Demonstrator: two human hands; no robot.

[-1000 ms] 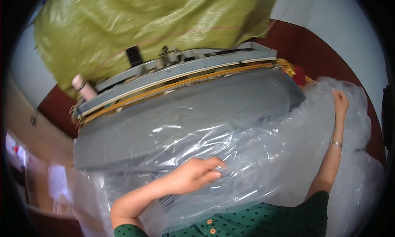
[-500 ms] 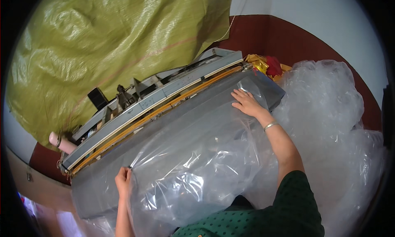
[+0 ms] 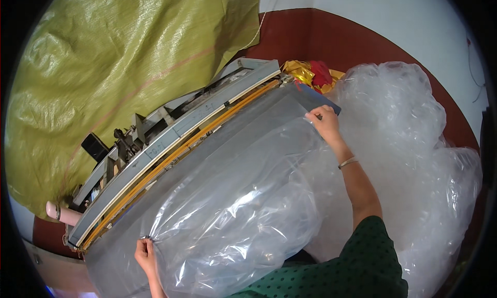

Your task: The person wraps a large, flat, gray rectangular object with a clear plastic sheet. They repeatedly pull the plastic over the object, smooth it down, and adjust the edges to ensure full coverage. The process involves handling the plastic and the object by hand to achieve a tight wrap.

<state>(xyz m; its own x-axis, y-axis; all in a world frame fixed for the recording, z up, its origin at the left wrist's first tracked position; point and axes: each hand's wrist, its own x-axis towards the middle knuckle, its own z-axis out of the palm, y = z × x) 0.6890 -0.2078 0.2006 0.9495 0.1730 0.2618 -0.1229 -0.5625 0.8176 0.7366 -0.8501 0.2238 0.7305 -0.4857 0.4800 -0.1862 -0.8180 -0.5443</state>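
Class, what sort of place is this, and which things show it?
Probably a small workshop: a long grey metal machine, clear plastic film spread in front of it and bunched to the right, and a large yellow-green tarp behind.

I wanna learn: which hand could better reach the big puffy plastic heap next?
Probably the right hand: it's nearer the plastic heap; the left hand is farther off. Both seem to pinch clear sheeting.
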